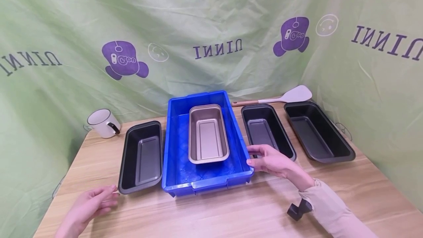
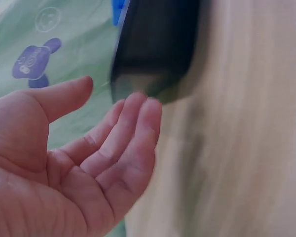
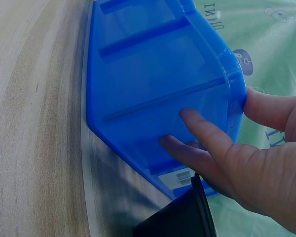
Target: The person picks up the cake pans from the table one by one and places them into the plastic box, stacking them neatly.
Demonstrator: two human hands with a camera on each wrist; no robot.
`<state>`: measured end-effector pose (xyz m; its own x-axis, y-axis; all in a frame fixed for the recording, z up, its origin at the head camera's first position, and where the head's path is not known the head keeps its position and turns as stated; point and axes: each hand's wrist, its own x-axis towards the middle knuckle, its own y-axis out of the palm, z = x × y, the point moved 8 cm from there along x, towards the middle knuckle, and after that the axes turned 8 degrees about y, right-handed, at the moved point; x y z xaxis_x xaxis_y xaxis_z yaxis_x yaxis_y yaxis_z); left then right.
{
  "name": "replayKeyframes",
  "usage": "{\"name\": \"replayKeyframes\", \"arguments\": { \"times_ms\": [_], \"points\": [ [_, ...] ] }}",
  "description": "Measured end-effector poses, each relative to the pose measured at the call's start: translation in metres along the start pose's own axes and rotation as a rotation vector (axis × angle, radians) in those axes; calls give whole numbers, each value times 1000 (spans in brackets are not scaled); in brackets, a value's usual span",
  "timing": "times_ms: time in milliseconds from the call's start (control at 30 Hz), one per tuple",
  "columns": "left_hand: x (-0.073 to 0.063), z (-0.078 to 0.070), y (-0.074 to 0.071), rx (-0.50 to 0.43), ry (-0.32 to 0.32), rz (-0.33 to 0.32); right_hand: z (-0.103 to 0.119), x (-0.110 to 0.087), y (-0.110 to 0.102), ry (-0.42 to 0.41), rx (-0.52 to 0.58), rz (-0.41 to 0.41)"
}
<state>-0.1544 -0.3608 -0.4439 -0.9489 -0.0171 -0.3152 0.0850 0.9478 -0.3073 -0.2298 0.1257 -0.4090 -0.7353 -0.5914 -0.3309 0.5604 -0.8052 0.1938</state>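
My right hand (image 1: 272, 161) is at the right wall of a blue plastic bin (image 1: 207, 183). In the right wrist view its thumb lies at the rim, with fingers (image 3: 207, 129) against the outer wall, so it holds the bin between them. Inside the bin is a champagne-coloured loaf pan (image 1: 207, 139). My left hand (image 1: 88, 206) hovers by the near left corner of a dark loaf pan (image 1: 148, 159). Its thumb and fingers are apart, the fingers slightly bent, with nothing between them in the left wrist view.
Right of the bin stand two more dark loaf pans, a nearer one (image 1: 264, 129) and one farther right (image 1: 314, 133). Behind them lies a spatula (image 1: 297, 94) with a pale blade. A white mug (image 1: 103, 124) stands back left. Green printed cloth (image 1: 205, 17) hangs around the wooden table (image 1: 238, 212).
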Motion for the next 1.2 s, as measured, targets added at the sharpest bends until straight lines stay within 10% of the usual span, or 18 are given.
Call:
{"name": "replayKeyframes", "arguments": {
  "times_ms": [333, 1200],
  "points": [
    [6, 7, 21, -54, 13, 144, -1, -1, -2, 13, -3, -13],
    [6, 2, 45, -637, 117, 484, 0, 1, 0, -1, -4, 5]
  ]
}}
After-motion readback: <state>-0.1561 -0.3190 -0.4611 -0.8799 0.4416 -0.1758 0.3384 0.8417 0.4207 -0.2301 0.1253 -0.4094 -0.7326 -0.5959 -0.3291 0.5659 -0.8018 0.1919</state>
